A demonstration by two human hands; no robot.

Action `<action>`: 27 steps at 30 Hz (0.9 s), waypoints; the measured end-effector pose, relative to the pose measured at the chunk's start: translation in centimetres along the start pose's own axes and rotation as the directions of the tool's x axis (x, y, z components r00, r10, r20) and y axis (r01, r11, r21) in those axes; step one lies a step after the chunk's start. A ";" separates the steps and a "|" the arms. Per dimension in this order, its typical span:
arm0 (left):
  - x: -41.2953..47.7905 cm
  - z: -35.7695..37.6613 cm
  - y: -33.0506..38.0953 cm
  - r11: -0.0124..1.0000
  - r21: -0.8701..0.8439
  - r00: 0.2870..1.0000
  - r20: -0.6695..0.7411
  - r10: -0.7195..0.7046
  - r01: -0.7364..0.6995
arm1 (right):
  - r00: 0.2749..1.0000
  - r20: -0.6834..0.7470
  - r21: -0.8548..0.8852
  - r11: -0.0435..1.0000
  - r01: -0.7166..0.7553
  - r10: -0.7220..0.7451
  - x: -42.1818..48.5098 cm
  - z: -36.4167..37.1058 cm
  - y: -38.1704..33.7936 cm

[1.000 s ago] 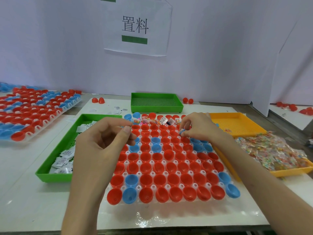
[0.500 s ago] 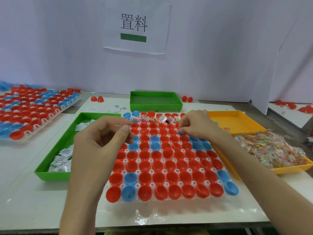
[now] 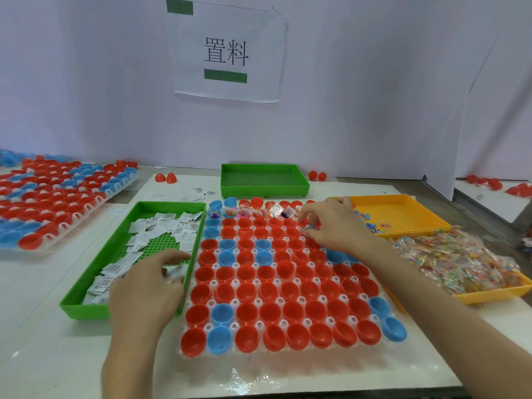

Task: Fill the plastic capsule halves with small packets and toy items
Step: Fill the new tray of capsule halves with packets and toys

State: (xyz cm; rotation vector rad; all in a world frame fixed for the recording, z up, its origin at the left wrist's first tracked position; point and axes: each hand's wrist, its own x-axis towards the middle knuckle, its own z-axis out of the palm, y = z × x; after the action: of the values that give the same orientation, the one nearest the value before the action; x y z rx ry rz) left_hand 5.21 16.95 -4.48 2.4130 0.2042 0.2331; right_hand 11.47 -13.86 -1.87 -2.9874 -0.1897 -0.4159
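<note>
The left hand (image 3: 146, 286) has dropped into the green tray (image 3: 86, 311), fingers (image 3: 175, 256) loose on the packets (image 3: 164, 226), none gripped yet — likely the next pick — while farther off the right hand (image 3: 336, 226) still pinches a toy (image 3: 308, 228) over the far halves (image 3: 276, 223).

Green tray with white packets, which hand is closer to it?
Left. The left hand is over the green tray's near end; the right hand is over the capsule rack's far rows.
</note>
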 end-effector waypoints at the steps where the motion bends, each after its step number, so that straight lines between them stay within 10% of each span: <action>1: 0.1 0.1 0.0 1.000 0.011 1.000 0.018 -0.020 0.020 | 1.000 -0.016 0.047 0.999 -0.013 0.014 -0.2 -0.2 0.1; 8: 0.8 0.5 -0.3 0.999 0.011 0.998 0.042 -0.039 0.039 | 0.952 -0.210 0.380 0.916 -0.129 0.221 -1.9 -2.3 2.3; 16: 1.2 0.4 -0.7 0.945 -0.327 0.992 -0.109 -0.057 0.019 | 0.810 0.056 0.085 0.806 -0.586 0.584 -3.2 -1.0 10.4; 27: 0.5 0.9 -0.9 0.825 -0.503 0.904 -0.427 0.022 -0.258 | 0.823 -0.127 0.332 0.806 -0.491 0.554 -3.8 0.7 11.2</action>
State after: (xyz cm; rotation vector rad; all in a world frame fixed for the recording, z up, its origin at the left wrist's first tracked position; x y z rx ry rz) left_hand 5.82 17.21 -5.67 1.7765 0.1160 0.7615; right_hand 9.54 -25.26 -4.70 -2.5278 0.5480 -0.5802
